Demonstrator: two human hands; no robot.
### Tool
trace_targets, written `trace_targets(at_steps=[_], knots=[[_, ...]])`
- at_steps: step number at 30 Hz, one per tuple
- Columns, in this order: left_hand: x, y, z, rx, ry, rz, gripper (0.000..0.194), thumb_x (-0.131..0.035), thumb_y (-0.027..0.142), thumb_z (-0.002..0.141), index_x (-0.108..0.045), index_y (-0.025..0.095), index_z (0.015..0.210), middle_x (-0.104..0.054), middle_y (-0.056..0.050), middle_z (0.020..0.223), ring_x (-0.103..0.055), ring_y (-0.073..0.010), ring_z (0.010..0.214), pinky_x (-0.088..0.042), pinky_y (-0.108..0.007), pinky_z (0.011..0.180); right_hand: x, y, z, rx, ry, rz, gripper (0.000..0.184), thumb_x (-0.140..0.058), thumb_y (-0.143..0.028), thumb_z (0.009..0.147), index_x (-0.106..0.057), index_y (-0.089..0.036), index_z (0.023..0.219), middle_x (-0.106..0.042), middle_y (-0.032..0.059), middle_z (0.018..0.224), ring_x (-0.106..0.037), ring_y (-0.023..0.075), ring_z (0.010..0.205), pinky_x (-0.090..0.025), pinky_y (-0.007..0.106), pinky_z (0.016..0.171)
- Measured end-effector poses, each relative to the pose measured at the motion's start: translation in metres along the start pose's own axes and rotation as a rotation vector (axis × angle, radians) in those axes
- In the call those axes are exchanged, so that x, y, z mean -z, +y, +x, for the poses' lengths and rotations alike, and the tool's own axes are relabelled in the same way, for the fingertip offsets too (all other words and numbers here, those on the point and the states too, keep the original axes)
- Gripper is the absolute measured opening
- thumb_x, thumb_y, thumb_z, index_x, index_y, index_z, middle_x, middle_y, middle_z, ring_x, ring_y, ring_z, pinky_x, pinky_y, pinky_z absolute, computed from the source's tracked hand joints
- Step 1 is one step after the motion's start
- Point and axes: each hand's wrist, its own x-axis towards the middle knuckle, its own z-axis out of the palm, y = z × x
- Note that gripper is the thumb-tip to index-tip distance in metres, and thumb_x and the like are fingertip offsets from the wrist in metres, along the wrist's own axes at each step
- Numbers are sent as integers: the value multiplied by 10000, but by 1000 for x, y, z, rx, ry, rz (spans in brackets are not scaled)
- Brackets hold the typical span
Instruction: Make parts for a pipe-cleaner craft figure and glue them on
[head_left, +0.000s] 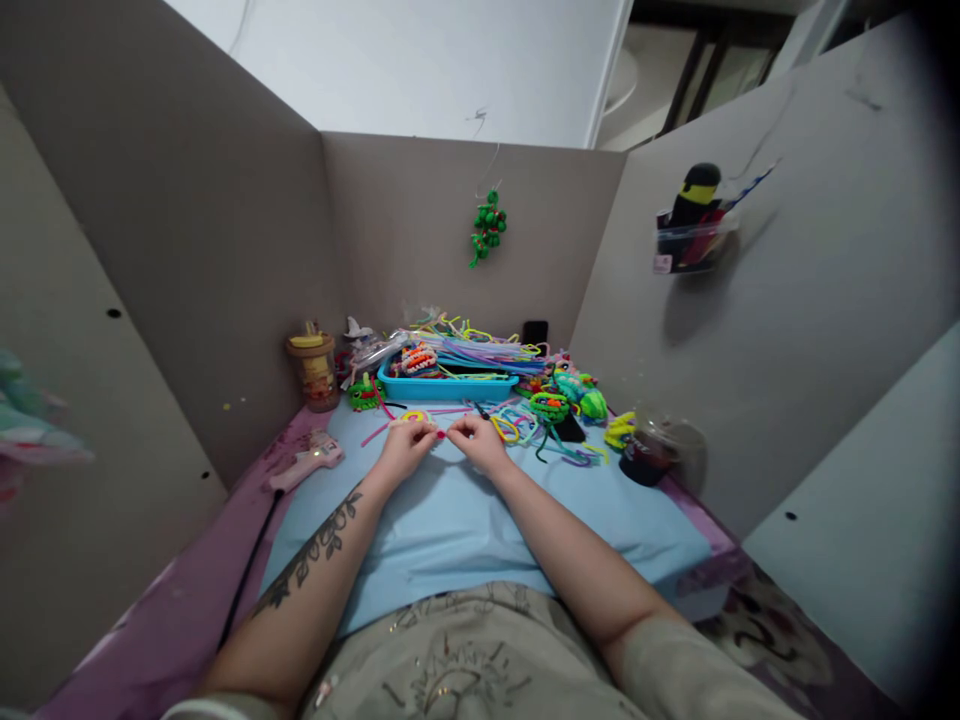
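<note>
one small pink piece [440,435] sits between the person's two hands, just above the light blue cloth [465,540] at the middle of the table. the left hand [411,445] has its thumb and fingertips pinched shut on it, while the right hand [478,443] comes in from the other side, fingers curled and tips close together; whether they grip it too, i cannot tell. a yellow and white ring [414,417] lies just beyond the left hand, partly hidden, and a yellow loop [505,430] lies beside the right. behind them stands a blue tray [450,388] heaped with colored stems [480,352], an orange and white striped piece [418,359] at its left end. green figures sit on both sides, one [366,393] left and one [549,405] right. farther out are a pink glue gun [307,462] and a lidded cup [313,375] on the left, and a dark-bottomed cup [646,458] on the right. a green ornament [489,225] hangs on the back panel [405,210].
</note>
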Motion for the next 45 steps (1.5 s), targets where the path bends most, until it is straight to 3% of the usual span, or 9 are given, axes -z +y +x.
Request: trace_targets(at_steps=[4, 14, 23, 34, 45], knots=[[1, 1, 0, -36, -15, 41, 276, -527, 340, 812, -670, 153, 668, -607, -12, 595, -484, -122, 570, -334, -227, 551, 0, -2, -1, 5, -19, -64, 140, -580, -270, 696, -618, -167, 609, -594, 16, 624, -511, 143, 622, -390, 265, 614], [2, 7, -1, 77, -59, -130, 315, -533, 396, 793, -658, 124, 694, -582, -9, 618, -453, -114, 579, -327, -222, 542, -4, 1, 0, -107, -80, 161, 204, -588, -341, 696, -589, -151, 623, -527, -24, 570, -440, 99, 543, -346, 227, 547], [2, 5, 0, 86, -87, -172, 327, -521, 405, 783, -625, 119, 664, -527, 7, 594, -412, -104, 571, -292, -224, 535, -1, 2, 1, -163, -112, 177, 233, -634, -377, 667, -629, -148, 623, -544, -24, 556, -425, 92, 524, -326, 221, 520], [5, 9, -1, 97, -105, -166, 361, -512, 427, 787, -579, 125, 601, -452, 26, 546, -360, -92, 540, -254, -221, 516, -2, 7, 2, -102, -145, 155, 211, -597, -351, 716, -601, -149, 654, -546, -24, 597, -443, 93, 549, -339, 218, 537], [9, 12, -2, 185, -97, -240, 374, -570, 475, 742, -675, 116, 738, -497, 13, 555, -365, -86, 513, -256, -198, 461, 1, 3, 3, -84, -120, 143, 247, -598, -392, 714, -602, -152, 657, -547, -25, 590, -442, 98, 553, -339, 222, 541]])
